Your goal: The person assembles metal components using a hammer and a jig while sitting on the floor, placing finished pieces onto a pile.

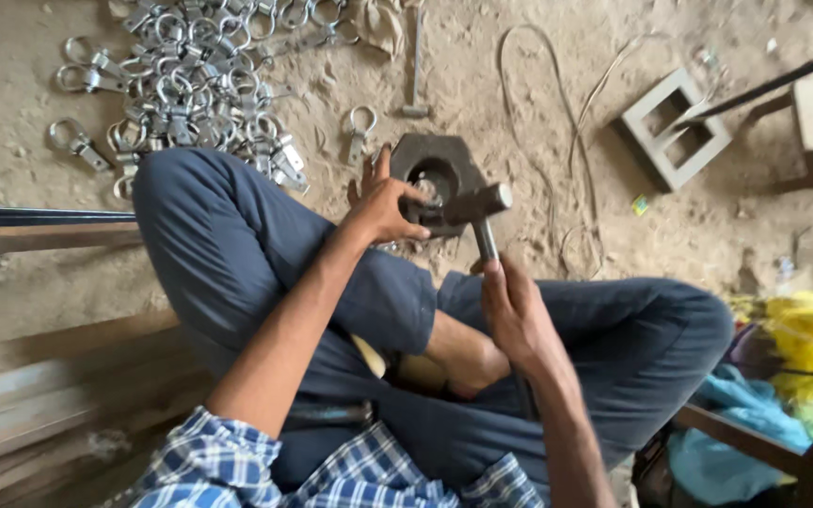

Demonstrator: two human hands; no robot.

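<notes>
Knees crossed around our block (444,179) | left hand (383,207) pinches small part steady | right hand (515,310) grips hammer (477,212) above it

Right hand (517,310): grips hammer (478,209), frame centre.
Left hand (383,202): steadies hexagonal metal block (435,169).
Upper left: heap of metal clasps (195,80).

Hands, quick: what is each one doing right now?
Left hand: fingers closed on a small metal piece, partly hidden, at the hexagonal steel block.
Right hand: closed around the hammer handle, head over the block.
</notes>
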